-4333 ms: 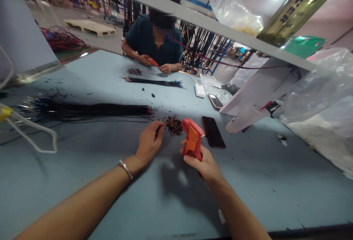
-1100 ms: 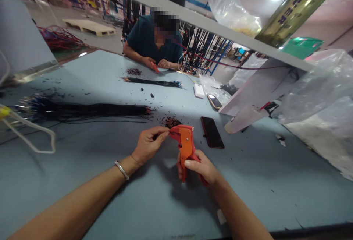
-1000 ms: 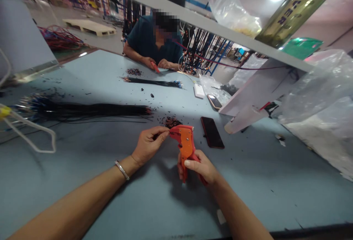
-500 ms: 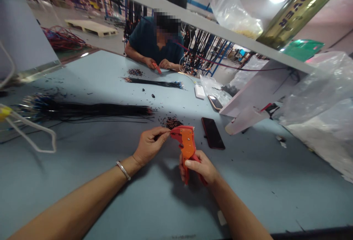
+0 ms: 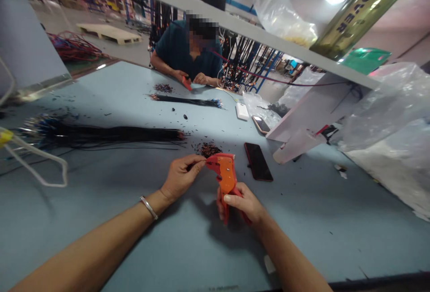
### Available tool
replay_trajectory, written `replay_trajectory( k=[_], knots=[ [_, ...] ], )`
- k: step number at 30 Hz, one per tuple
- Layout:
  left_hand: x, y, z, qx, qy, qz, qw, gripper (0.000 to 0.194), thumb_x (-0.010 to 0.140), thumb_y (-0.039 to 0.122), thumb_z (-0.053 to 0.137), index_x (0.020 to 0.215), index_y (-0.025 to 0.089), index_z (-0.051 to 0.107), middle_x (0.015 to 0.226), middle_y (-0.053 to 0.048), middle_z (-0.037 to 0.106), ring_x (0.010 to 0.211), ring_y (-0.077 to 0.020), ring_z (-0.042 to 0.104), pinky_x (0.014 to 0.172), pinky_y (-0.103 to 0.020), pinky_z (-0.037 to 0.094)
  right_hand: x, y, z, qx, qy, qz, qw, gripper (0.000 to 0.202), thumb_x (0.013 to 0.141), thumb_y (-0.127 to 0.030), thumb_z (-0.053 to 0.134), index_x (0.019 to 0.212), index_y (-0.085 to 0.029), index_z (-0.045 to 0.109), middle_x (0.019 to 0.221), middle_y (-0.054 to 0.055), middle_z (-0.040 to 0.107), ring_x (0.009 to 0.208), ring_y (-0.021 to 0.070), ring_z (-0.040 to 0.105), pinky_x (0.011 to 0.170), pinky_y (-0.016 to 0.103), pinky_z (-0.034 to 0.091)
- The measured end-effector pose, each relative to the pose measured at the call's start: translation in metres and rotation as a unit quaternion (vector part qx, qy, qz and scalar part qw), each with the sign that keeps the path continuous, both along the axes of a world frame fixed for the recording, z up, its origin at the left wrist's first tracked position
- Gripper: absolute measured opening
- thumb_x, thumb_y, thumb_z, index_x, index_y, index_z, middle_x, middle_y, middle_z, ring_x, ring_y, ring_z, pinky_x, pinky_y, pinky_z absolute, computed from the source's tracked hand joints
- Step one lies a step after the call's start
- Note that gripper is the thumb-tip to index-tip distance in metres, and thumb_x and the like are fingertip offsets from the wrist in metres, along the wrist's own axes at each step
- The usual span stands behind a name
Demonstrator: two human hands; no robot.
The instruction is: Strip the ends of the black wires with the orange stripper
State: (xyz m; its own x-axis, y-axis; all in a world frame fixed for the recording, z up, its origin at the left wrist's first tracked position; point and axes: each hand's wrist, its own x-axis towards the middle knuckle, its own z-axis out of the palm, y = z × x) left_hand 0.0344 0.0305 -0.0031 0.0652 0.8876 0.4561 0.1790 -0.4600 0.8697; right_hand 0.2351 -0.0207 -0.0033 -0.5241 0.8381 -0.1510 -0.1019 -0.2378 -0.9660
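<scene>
My right hand (image 5: pixel 240 202) is wrapped around the handles of an orange and red wire stripper (image 5: pixel 227 173), held upright above the table with its jaws pointing left. The thumb lies across the orange handle. At the jaws, my left hand (image 5: pixel 184 175) is closed in a pinch, fingertips touching the tip of the tool. A short dark piece of thin wire (image 5: pixel 191 165) shows between those fingers; most of it is hidden. Just behind the jaws lies a pile of small black and copper-coloured offcuts (image 5: pixel 208 148). To the left stretches a thick bundle of black wires (image 5: pixel 121 133).
Across the blue-grey table (image 5: pixel 161 247) a co-worker (image 5: pixel 188 54) holds a red tool (image 5: pixel 186 83) near a smaller wire bundle (image 5: pixel 184 100). A dark phone (image 5: pixel 258 162) lies right of the stripper. Plastic bags (image 5: pixel 389 130) fill the right side; a white wire stand (image 5: pixel 40 166) is at left.
My hands and the wire stripper hold nearly the same position; the whole view has shifted slightly. The co-worker's red tool has moved a little to the left.
</scene>
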Motion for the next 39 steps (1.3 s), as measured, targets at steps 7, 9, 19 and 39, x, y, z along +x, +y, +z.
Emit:
replay_trajectory(
  k=[7, 9, 19, 39],
  knots=[
    [0.0002, 0.0007, -0.0001, -0.006, 0.001, -0.011, 1.0, 0.019, 0.082, 0.027, 0.059, 0.077, 0.015, 0.072, 0.07, -0.003, 0.071, 0.065, -0.0138, 0.063, 0.063, -0.022, 0.049, -0.0008, 0.0003, -0.0002, -0.003, 0.002, 0.003, 1.0, 0.036, 0.075, -0.046, 0.07, 0.079, -0.012, 0.058, 0.059, 0.001, 0.058, 0.047, 0.013, 0.057, 0.044, 0.023, 0.048],
    [0.0002, 0.0008, -0.0002, -0.005, 0.002, -0.012, 1.0, 0.019, 0.082, 0.027, 0.059, 0.077, 0.015, 0.072, 0.069, -0.002, 0.071, 0.064, -0.0135, 0.062, 0.062, -0.022, 0.049, -0.0006, 0.0002, -0.0001, -0.003, -0.001, 0.001, 1.0, 0.036, 0.075, -0.046, 0.07, 0.079, -0.012, 0.058, 0.059, 0.001, 0.058, 0.048, 0.0131, 0.058, 0.044, 0.023, 0.049],
    [-0.0008, 0.0015, -0.0038, 0.007, 0.03, -0.008, 0.999, 0.022, 0.084, 0.027, 0.055, 0.079, 0.014, 0.072, 0.067, -0.002, 0.068, 0.062, -0.0123, 0.058, 0.058, -0.02, 0.046, -0.0016, 0.0008, 0.0014, 0.007, -0.018, -0.004, 1.0, 0.037, 0.075, -0.048, 0.069, 0.073, -0.013, 0.056, 0.056, 0.001, 0.058, 0.046, 0.0126, 0.057, 0.043, 0.022, 0.046],
    [0.0031, 0.0012, -0.0056, 0.008, 0.045, 0.011, 0.999, 0.023, 0.084, 0.026, 0.053, 0.081, 0.015, 0.074, 0.069, -0.002, 0.072, 0.062, -0.0136, 0.063, 0.058, -0.02, 0.048, -0.0053, -0.0007, -0.0044, -0.016, -0.017, -0.041, 0.999, 0.04, 0.073, -0.049, 0.07, 0.063, -0.015, 0.053, 0.048, -0.002, 0.053, 0.037, 0.0109, 0.052, 0.035, 0.02, 0.042]
  ],
)
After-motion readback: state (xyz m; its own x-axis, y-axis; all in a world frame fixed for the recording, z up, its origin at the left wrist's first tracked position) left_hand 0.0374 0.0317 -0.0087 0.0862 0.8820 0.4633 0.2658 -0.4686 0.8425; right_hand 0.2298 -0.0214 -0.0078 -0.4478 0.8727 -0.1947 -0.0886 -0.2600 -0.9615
